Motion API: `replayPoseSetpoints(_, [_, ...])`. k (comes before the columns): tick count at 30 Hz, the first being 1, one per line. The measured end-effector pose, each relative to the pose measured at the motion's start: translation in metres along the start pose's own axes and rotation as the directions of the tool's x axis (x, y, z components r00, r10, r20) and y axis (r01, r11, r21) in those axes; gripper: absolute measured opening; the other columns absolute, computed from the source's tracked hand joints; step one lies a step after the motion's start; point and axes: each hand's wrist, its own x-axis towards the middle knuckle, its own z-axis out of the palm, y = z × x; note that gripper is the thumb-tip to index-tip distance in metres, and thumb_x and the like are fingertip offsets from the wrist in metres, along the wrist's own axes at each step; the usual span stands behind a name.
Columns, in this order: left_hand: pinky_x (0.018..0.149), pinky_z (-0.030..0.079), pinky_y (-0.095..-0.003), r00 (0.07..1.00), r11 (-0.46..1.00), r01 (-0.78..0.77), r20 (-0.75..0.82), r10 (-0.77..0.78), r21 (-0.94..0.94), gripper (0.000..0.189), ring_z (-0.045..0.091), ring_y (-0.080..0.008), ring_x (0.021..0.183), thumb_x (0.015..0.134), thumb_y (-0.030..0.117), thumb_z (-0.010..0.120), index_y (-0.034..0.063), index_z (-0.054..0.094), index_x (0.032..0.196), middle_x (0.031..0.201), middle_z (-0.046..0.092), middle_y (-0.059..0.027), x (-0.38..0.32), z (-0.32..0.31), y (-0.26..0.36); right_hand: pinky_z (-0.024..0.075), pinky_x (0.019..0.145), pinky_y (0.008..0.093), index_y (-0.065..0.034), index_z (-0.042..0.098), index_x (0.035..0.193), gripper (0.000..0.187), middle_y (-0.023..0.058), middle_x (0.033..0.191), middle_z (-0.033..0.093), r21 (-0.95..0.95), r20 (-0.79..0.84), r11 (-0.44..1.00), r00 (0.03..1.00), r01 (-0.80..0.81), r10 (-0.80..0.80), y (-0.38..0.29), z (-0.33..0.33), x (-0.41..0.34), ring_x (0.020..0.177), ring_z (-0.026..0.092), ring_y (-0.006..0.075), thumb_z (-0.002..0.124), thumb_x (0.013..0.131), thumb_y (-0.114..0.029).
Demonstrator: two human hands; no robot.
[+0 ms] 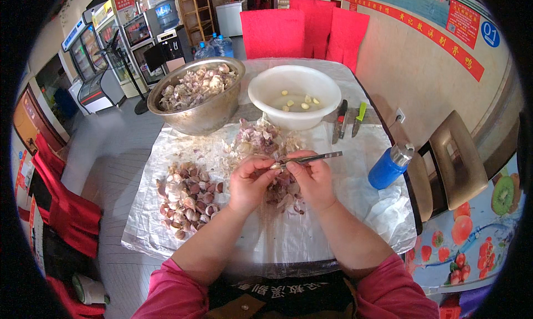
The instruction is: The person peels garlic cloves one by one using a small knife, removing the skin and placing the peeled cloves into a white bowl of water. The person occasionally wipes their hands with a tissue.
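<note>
My left hand [252,181] grips a garlic clove [275,166] between thumb and fingers. Against that clove, my right hand [310,177] holds a slim metal knife [318,157], its far end pointing right. Beneath and beyond both hands lies a heap of garlic skins [258,138]. Unpeeled garlic cloves [191,196] are piled to the left of my left hand. Behind the skins stands a white plastic basin [294,119] with several peeled cloves [305,106] inside. A large metal basin [204,121] at the back left is heaped with garlic bulbs [204,84].
Right of the white basin lie a black-handled knife [339,121] and a green-handled knife [359,119]. A blue bottle [387,167] stands near the right edge, beside crumpled plastic [389,213]. Plastic sheeting [166,144] covers the table. Chairs with red covers [272,34] stand beyond it.
</note>
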Motion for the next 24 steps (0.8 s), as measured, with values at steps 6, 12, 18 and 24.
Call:
replayPoseSetpoints(6, [0.065,0.043,-0.0233,0.994,0.946,-0.106,0.067,0.09,0.305,0.019,0.053,-0.0147,0.076,0.062,-0.006,0.064,0.0004,0.059,0.079,0.08,0.054,-0.0063,0.002,-0.009,0.005,0.041,0.059,0.018,-0.0004,0.052,0.087,0.013,0.0017,0.074,0.054,-0.076,-0.011,0.997,1.0,-0.008,0.007,0.006,-0.001,0.002,0.067,0.05,0.0056,0.056,0.076,-0.006])
replayPoseSetpoints(12, [0.061,0.043,-0.024,0.977,0.891,-0.192,0.163,0.136,0.41,0.016,0.054,-0.0149,0.067,0.061,-0.005,0.066,0.0001,0.058,0.075,0.076,0.057,-0.0077,0.005,-0.015,0.007,0.0417,0.059,0.0191,-0.0006,0.051,0.086,0.012,0.0023,0.075,0.055,-0.092,-0.007,0.996,1.0,-0.007,0.006,0.01,-0.002,0.0,0.067,0.051,0.0072,0.055,0.077,-0.009])
replayPoseSetpoints(18, [0.072,0.047,-0.0317,0.993,0.947,0.113,0.056,-0.101,-0.299,0.021,0.057,-0.021,0.08,0.069,-0.011,0.053,0.0014,0.053,0.086,0.084,0.058,-0.0107,0.005,-0.016,0.011,0.0486,0.06,0.0272,-0.0025,0.048,0.088,0.01,0.005,0.078,0.054,0.434,-0.238,0.896,0.947,-0.096,0.216,0.012,-0.013,0.013,0.068,0.054,0.0119,0.05,0.08,-0.008])
replayPoseSetpoints(24, [0.072,0.046,-0.0328,0.96,0.794,0.272,0.1,-0.26,-0.544,0.018,0.056,-0.0216,0.079,0.074,-0.005,0.05,0.0013,0.054,0.09,0.085,0.058,-0.0102,0.006,-0.015,0.01,0.0445,0.064,0.021,-0.0007,0.05,0.093,0.016,0.0039,0.081,0.054,-0.097,-0.101,0.994,0.994,-0.053,0.043,0.01,-0.006,0.009,0.072,0.052,0.0085,0.053,0.078,-0.005])
